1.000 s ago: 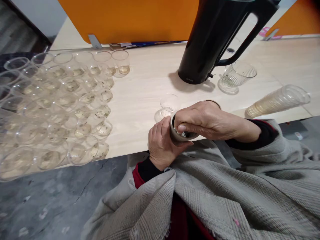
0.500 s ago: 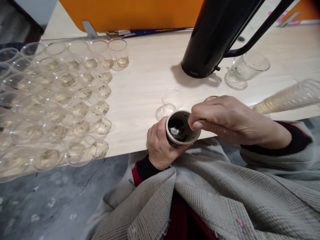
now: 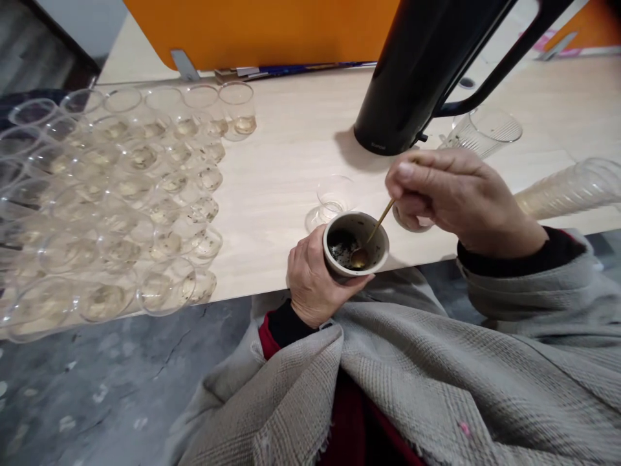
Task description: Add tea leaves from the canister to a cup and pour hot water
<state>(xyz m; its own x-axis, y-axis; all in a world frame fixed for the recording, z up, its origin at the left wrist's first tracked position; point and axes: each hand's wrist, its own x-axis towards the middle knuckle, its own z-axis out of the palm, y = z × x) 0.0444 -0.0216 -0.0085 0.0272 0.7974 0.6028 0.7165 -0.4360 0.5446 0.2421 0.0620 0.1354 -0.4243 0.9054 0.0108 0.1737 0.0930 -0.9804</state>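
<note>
My left hand (image 3: 313,275) is wrapped round a ceramic cup (image 3: 383,259) held over the table's front edge. Dark loose leaves, perhaps tea, lie inside the cup. Pinched in my right hand (image 3: 431,188) is a thin gold-coloured spoon (image 3: 359,259); its bowl is inside the cup, near the inner wall. Just beyond the cup stands a clear plastic cup (image 3: 334,194), with no contents that I can make out. Under my right hand sits a small round object (image 3: 412,222), mostly hidden.
Rows of clear plastic cups (image 3: 145,155) with pale liquid and dark bits fill the table's left side. A tall black kettle (image 3: 402,77) stands behind my hands. To the right are a ribbed glass (image 3: 499,133) and a lying stack of plastic cups (image 3: 572,184). An orange partition (image 3: 272,32) borders the back.
My right hand has risen away from the cup's rim, and the spoon it holds now shows, its bowl lifted above the leaves. My left hand keeps the cup in nearly the same place.
</note>
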